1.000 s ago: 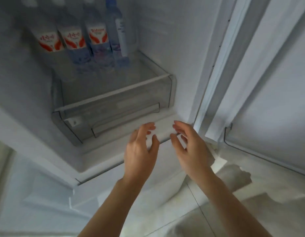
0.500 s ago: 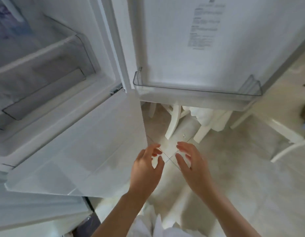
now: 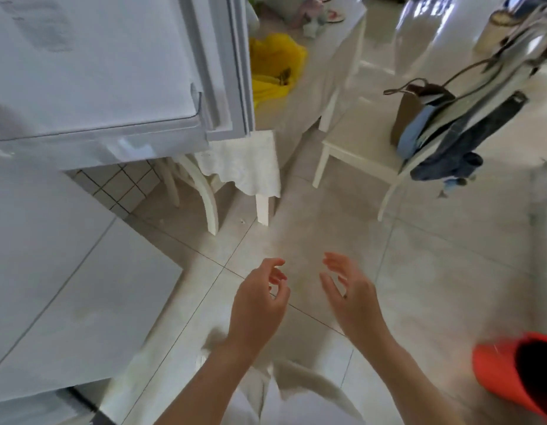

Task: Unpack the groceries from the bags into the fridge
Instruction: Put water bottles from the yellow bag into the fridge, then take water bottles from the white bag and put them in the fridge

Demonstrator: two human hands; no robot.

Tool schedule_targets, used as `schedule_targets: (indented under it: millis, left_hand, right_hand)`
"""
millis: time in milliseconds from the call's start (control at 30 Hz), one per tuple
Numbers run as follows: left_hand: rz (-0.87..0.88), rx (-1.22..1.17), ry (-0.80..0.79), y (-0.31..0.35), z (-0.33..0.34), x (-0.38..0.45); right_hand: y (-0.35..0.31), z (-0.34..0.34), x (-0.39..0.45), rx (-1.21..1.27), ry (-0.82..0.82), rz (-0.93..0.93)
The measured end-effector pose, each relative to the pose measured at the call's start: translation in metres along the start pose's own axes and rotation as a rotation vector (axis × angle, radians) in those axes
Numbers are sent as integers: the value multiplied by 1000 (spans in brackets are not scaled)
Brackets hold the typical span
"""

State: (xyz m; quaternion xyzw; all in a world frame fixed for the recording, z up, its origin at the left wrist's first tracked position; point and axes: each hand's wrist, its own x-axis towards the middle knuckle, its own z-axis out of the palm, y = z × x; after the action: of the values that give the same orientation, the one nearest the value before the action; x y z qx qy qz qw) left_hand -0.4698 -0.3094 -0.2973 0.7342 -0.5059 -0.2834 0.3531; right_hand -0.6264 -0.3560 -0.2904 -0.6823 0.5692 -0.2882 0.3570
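Note:
My left hand (image 3: 258,305) and my right hand (image 3: 350,297) hang side by side over the tiled floor, fingers loosely curved, holding nothing. The open white fridge door (image 3: 91,72) fills the upper left, with the lower fridge front (image 3: 60,286) below it. A yellow plastic bag (image 3: 275,69) lies on the white table (image 3: 321,56) behind the door. A brown paper bag (image 3: 411,113) stands on a white chair (image 3: 355,139) to the right. The fridge's inside is out of view.
A rack with hanging clothes (image 3: 468,139) stands at the right. An orange bucket (image 3: 520,375) sits at the lower right. Chair legs (image 3: 208,197) and a lace tablecloth (image 3: 244,167) are under the door's edge. Pale floor tiles spread ahead.
The view has swung right, away from the fridge shelves and bottles toward the room. Both hands stayed empty and kept their spacing, now over the floor.

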Motion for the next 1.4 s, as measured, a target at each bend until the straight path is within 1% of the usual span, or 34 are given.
schedule_targets:
  millis: [133,200,367,533,767,933,1100,1400]
  left_hand:
    - [7,72,-142,21,39,3]
    - [17,92,-178,29,50,8]
    - [23,123,-174,39,71,41]
    - [1,98,-160,48,92,97]
    - [-70,72,-124,67,110,204]
    - [-98,42,-79,85,116,276]
    - [-141,28,-20,91,120,334]
    - [-264,23,154,100,129,442]
  right_hand:
    - [29,-38,1,4,47,93]
    - [38,-51,6,11,61,130]
    - [61,-69,30,18,90,180]
    - [78,-85,88,-4,75,189]
    - [77,-109,224,-261,-147,17]
    - [72,-126,314,-345,-217,-59]
    - [71,-125,387,-342,-253,-101]
    - [66,-112,526,-263,-373,-221]
